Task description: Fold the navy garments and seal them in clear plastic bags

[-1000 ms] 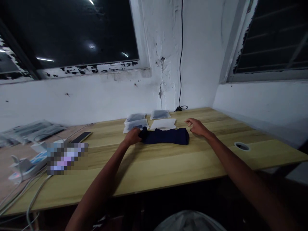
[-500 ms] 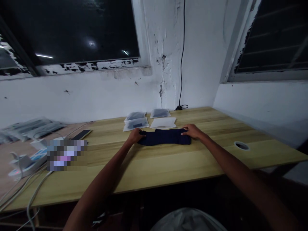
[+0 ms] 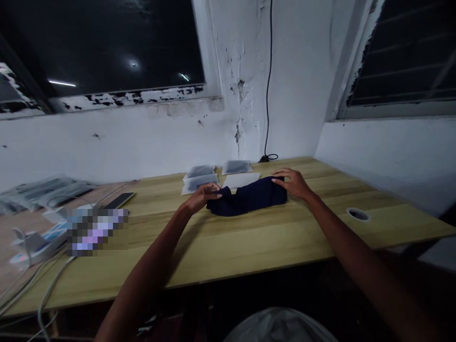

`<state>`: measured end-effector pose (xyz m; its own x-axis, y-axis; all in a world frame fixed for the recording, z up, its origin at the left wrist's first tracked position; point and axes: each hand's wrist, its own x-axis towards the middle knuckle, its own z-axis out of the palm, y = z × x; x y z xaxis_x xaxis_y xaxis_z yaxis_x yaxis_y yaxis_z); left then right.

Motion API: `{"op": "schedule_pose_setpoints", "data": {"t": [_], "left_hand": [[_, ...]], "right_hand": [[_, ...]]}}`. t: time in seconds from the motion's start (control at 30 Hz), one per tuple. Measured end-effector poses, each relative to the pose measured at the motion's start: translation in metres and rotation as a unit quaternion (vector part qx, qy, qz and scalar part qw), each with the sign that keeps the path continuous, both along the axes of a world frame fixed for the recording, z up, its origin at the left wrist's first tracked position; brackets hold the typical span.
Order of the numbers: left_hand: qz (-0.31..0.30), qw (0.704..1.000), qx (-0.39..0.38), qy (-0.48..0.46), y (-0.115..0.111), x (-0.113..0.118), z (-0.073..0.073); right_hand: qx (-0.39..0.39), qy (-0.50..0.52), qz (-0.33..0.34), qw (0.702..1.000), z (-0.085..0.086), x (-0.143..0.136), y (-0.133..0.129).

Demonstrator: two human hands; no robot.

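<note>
A dark navy cloth (image 3: 247, 198), folded into a long band, lies across the middle of the wooden table (image 3: 228, 247). Its left end is pinched in my left hand (image 3: 202, 197). The right end is gripped at its top corner by my right hand (image 3: 292, 182), and that side is raised a little. Just behind the cloth sit a flat white packet (image 3: 241, 180) and a frosted packet with dark contents (image 3: 236, 166). Two more frosted packets (image 3: 200, 181) overlap behind my left hand.
On the left are a power strip (image 3: 39, 249) with plugs and cables, a dark phone (image 3: 120, 200) and a pile of grey packages (image 3: 46, 190). A round cable hole (image 3: 358, 215) is at the right. A black cord (image 3: 268, 95) hangs down the wall.
Both hands have lifted the ends of the cloth, the right one more. The cloth was flat and now sags in the middle.
</note>
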<state>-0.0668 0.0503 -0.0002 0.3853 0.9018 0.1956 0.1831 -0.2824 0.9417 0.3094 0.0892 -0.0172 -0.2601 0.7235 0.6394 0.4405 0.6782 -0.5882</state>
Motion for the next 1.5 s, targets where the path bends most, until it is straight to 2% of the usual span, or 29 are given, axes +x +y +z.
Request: {"op": "schedule_pose_setpoints", "data": {"t": [0.07,0.13,0.2,0.23,0.27,0.3,0.4,0.47,0.53,0.57,0.6,0.67,0.7,0.73,0.77,0.8,0.83,0.93,1.0,1.07,1.13,1.17,1.23,1.3,1.37,1.5], "left_hand": [[-0.140,0.988,-0.058,0.032,-0.006,-0.007,0.006],[-0.271,0.952,-0.127,0.065,-0.009,-0.013,0.011],[-0.333,0.925,-0.167,0.076,-0.011,-0.015,0.013],[-0.331,0.926,-0.166,0.077,-0.011,-0.014,0.014],[-0.311,0.935,-0.148,0.079,-0.011,-0.012,0.014],[-0.280,0.948,-0.120,0.087,-0.011,-0.008,0.013],[-0.170,0.974,-0.012,0.146,-0.008,0.005,0.005],[-0.117,0.967,0.061,0.219,-0.004,0.011,-0.004],[-0.071,0.938,0.133,0.312,0.000,0.013,-0.015],[-0.050,0.918,0.163,0.359,0.002,0.013,-0.020],[-0.032,0.897,0.187,0.399,0.004,0.013,-0.024],[-0.010,0.867,0.210,0.452,0.008,0.011,-0.030],[-0.006,0.859,0.213,0.466,0.009,0.010,-0.032],[-0.002,0.853,0.212,0.476,0.010,0.009,-0.033],[0.003,0.849,0.213,0.484,0.010,0.008,-0.033],[0.008,0.844,0.216,0.491,0.010,0.008,-0.034],[0.014,0.839,0.219,0.498,0.010,0.008,-0.033],[0.036,0.822,0.217,0.526,0.007,0.010,-0.033],[0.056,0.815,0.198,0.541,0.003,0.014,-0.033],[0.088,0.818,0.176,0.540,-0.002,0.019,-0.035],[0.117,0.828,0.182,0.517,-0.008,0.026,-0.036],[0.110,0.837,0.202,0.497,-0.012,0.031,-0.036],[0.034,0.857,0.258,0.444,-0.019,0.040,-0.036],[-0.098,0.869,0.296,0.384,-0.025,0.048,-0.034],[-0.204,0.874,0.294,0.330,-0.030,0.056,-0.032],[-0.292,0.889,0.241,0.257,-0.036,0.063,-0.024]], "right_hand": [[-0.122,0.045,0.151,0.980,0.007,0.002,-0.012],[-0.276,0.051,0.314,0.907,0.009,0.004,-0.019],[-0.390,0.045,0.402,0.827,0.003,0.004,-0.019],[-0.421,0.045,0.410,0.808,-0.001,0.001,-0.017],[-0.436,0.048,0.395,0.807,-0.006,-0.002,-0.014],[-0.437,0.047,0.365,0.820,-0.012,-0.008,-0.010],[-0.379,-0.013,0.236,0.895,-0.025,-0.030,-0.004],[-0.302,-0.081,0.182,0.932,-0.027,-0.046,-0.009],[-0.235,-0.124,0.216,0.939,-0.022,-0.061,-0.022],[-0.225,-0.132,0.271,0.926,-0.018,-0.067,-0.030],[-0.237,-0.138,0.343,0.898,-0.013,-0.071,-0.038],[-0.305,-0.132,0.479,0.812,-0.005,-0.076,-0.052],[-0.342,-0.118,0.523,0.772,-0.002,-0.076,-0.055],[-0.370,-0.096,0.544,0.747,-0.001,-0.074,-0.056],[-0.384,-0.067,0.542,0.744,-0.001,-0.070,-0.053],[-0.383,-0.038,0.520,0.762,-0.003,-0.065,-0.048],[-0.369,-0.016,0.480,0.796,-0.006,-0.059,-0.040],[-0.295,-0.023,0.284,0.912,-0.022,-0.036,-0.010],[-0.246,-0.093,0.137,0.955,-0.034,-0.023,0.007],[-0.204,-0.170,0.056,0.962,-0.046,-0.016,0.017],[-0.190,-0.218,0.037,0.957,-0.054,-0.015,0.020],[-0.192,-0.228,0.039,0.954,-0.057,-0.017,0.020],[-0.200,-0.233,0.047,0.950,-0.060,-0.021,0.018],[-0.212,-0.237,0.052,0.947,-0.061,-0.023,0.019],[-0.229,-0.244,0.047,0.941,-0.062,-0.021,0.021],[-0.257,-0.238,0.035,0.936,-0.060,-0.003,0.028]]}}
